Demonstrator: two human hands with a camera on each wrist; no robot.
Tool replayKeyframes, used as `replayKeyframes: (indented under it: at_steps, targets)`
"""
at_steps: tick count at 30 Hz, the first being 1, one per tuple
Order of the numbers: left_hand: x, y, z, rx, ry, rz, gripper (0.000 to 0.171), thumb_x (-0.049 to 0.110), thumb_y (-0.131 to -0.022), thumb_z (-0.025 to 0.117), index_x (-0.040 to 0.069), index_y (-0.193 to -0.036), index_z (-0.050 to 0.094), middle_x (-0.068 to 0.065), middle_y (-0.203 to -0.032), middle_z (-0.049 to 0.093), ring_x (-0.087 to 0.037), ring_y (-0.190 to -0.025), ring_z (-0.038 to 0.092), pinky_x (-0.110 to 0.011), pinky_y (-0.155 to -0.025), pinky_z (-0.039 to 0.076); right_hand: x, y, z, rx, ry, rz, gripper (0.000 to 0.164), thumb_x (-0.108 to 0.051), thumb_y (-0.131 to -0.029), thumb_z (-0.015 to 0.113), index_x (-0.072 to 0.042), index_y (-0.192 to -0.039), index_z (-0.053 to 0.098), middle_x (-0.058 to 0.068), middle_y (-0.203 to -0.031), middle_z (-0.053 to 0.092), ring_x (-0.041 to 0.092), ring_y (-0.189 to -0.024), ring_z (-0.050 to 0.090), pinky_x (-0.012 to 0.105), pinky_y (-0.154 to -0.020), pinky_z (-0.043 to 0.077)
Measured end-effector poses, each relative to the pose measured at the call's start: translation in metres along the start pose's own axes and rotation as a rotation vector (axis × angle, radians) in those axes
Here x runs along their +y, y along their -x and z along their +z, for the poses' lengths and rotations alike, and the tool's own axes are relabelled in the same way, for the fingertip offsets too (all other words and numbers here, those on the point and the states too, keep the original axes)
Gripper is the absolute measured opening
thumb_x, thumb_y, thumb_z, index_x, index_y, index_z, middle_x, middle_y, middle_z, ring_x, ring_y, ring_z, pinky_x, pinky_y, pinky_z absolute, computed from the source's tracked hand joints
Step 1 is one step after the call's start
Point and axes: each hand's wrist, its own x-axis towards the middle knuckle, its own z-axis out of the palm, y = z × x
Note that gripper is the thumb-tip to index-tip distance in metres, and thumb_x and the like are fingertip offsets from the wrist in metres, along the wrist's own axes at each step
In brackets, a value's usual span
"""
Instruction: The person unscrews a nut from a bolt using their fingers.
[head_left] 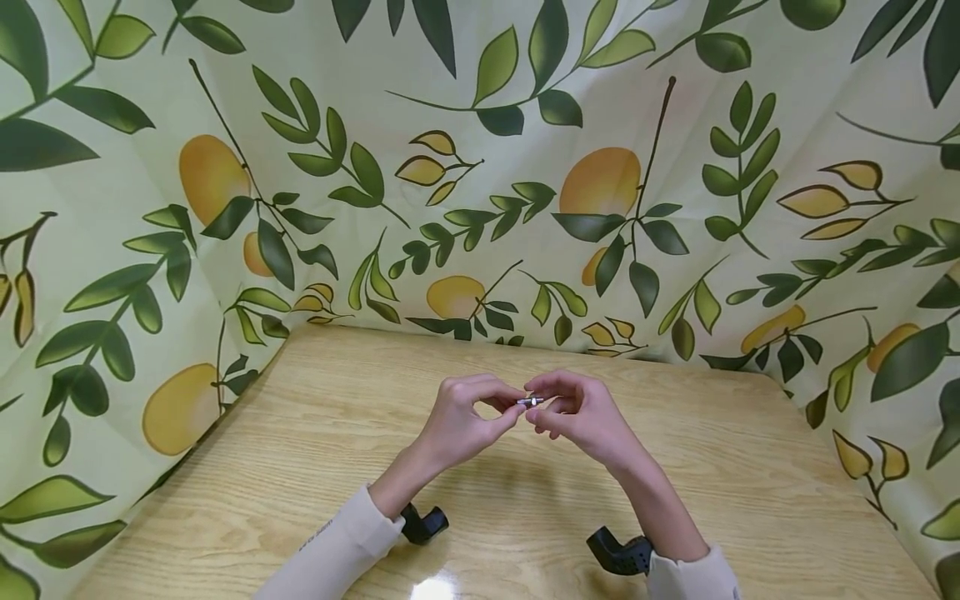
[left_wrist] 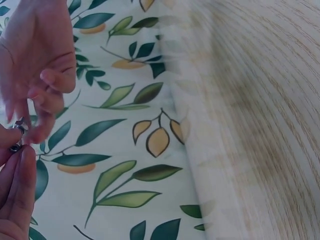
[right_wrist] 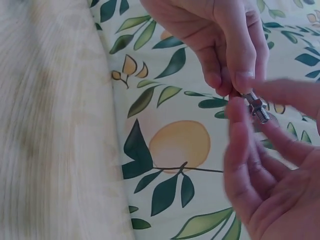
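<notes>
1. Small silver metal bolt with a hex nut point(head_left: 531, 402) is held in the air above the middle of the light wood-grain table point(head_left: 300, 483), between both hands, not touching the surface.
2. Left hand point(head_left: 461, 421): thumb and forefinger curled, pinching the left end of the bolt; other fingers folded loosely under.
3. Right hand point(head_left: 577, 412): fingertips curled in, pinching the right end of the bolt; thumb side faces the left hand.
4. The two hands' fingertips are just beside each other, nearly touching around the bolt.
5. Right wrist view: bolt point(right_wrist: 256, 106) is tilted, threaded shank and hex section visible, gripped between fingertips point(right_wrist: 245, 80) from above and below. Partly blurred.
6. Left wrist view: only a sliver of the bolt point(left_wrist: 19, 131) shows at the left edge between the fingers; the rest is hidden.
7. Cream long sleeves point(head_left: 337, 550) on both arms, black wrist mounts point(head_left: 423, 523) just above the near table edge.
8. Leaf-and-yellow-fruit patterned cloth point(head_left: 480, 167) hangs along the far, left and right sides of the table.
</notes>
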Motion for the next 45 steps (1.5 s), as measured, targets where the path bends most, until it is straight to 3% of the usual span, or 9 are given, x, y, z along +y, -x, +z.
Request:
replayKeyframes:
  at_steps: [4, 8, 14, 23, 30, 35, 40, 45]
  targets:
    - [-0.0004, -0.0003, 0.0008, 0.01, -0.006, 0.027, 0.009, 0.002, -0.088, 0.078, 0.005, -0.095, 0.081, -0.007, -0.084, 0.079, -0.009, -0.073, 0.075, -0.015, -0.069, 0.061, 0.0006, 0.0, 0.0003, -0.027, 0.003, 0.061, 0.038, -0.028, -0.098, 0.071, -0.002, -0.125, 0.065, 0.017, -0.107, 0.074, 0.023, -0.073, 0.072, 0.035, -0.065, 0.062]
    - [-0.0003, -0.0007, 0.001, 0.014, -0.004, 0.029, 0.01, 0.002, -0.087, 0.078, 0.006, -0.096, 0.081, -0.006, -0.084, 0.079, -0.009, -0.073, 0.075, -0.015, -0.069, 0.06, 0.0025, -0.0018, 0.0006, -0.028, 0.009, 0.102, 0.035, -0.035, -0.103, 0.064, -0.002, -0.113, 0.07, 0.012, -0.097, 0.075, 0.022, -0.074, 0.07, 0.033, -0.067, 0.062]
    - [0.0006, -0.0002, 0.001, 0.009, 0.005, 0.02, 0.009, 0.003, -0.088, 0.078, 0.006, -0.096, 0.081, -0.006, -0.085, 0.079, -0.009, -0.073, 0.075, -0.016, -0.069, 0.061, 0.0024, -0.0007, -0.0006, 0.0, 0.017, 0.056, 0.027, -0.026, -0.1, 0.069, -0.003, -0.112, 0.073, 0.011, -0.095, 0.074, 0.02, -0.073, 0.07, 0.032, -0.065, 0.061]
    - [0.0011, -0.0017, 0.0002, -0.001, 0.001, 0.004, 0.008, 0.002, -0.087, 0.078, 0.005, -0.094, 0.081, -0.005, -0.085, 0.079, -0.009, -0.073, 0.075, -0.015, -0.07, 0.06, 0.0032, -0.0007, -0.0014, 0.002, -0.025, -0.04, 0.026, -0.01, -0.094, 0.073, 0.005, -0.115, 0.068, 0.019, -0.104, 0.073, 0.02, -0.073, 0.072, 0.029, -0.063, 0.061]
    - [0.0005, -0.0005, -0.0002, -0.001, -0.001, -0.003, 0.007, 0.003, -0.088, 0.078, 0.006, -0.094, 0.081, -0.005, -0.085, 0.079, -0.008, -0.073, 0.074, -0.015, -0.07, 0.061, 0.0027, -0.0007, -0.0006, 0.026, -0.028, -0.059, 0.022, -0.014, -0.097, 0.072, 0.001, -0.113, 0.07, 0.005, -0.098, 0.074, 0.018, -0.071, 0.072, 0.031, -0.062, 0.06]
    - [-0.0005, -0.0005, 0.0002, 0.003, 0.007, 0.007, 0.008, 0.003, -0.088, 0.078, 0.006, -0.094, 0.081, -0.005, -0.085, 0.079, -0.009, -0.073, 0.075, -0.015, -0.07, 0.061, 0.0013, -0.0005, -0.0015, 0.033, -0.011, -0.022, 0.024, -0.016, -0.095, 0.074, 0.0, -0.113, 0.072, 0.007, -0.098, 0.075, 0.015, -0.071, 0.071, 0.03, -0.062, 0.06]
    - [-0.0009, -0.0006, 0.0005, 0.003, 0.007, 0.013, 0.009, 0.001, -0.087, 0.078, 0.005, -0.094, 0.081, -0.006, -0.085, 0.079, -0.01, -0.074, 0.075, -0.017, -0.07, 0.061, -0.0004, 0.0005, -0.0039, -0.013, 0.029, 0.051, 0.028, -0.019, -0.094, 0.077, 0.001, -0.112, 0.073, 0.013, -0.096, 0.077, 0.02, -0.072, 0.071, 0.031, -0.062, 0.059]
    - [0.0001, -0.0005, -0.0003, -0.001, 0.005, 0.006, 0.009, 0.002, -0.087, 0.078, 0.006, -0.095, 0.081, -0.005, -0.085, 0.079, -0.009, -0.074, 0.075, -0.019, -0.068, 0.062, 0.0004, -0.0004, -0.0039, -0.032, 0.027, 0.057, 0.029, -0.022, -0.096, 0.074, 0.001, -0.114, 0.073, 0.014, -0.097, 0.077, 0.02, -0.073, 0.071, 0.031, -0.064, 0.06]
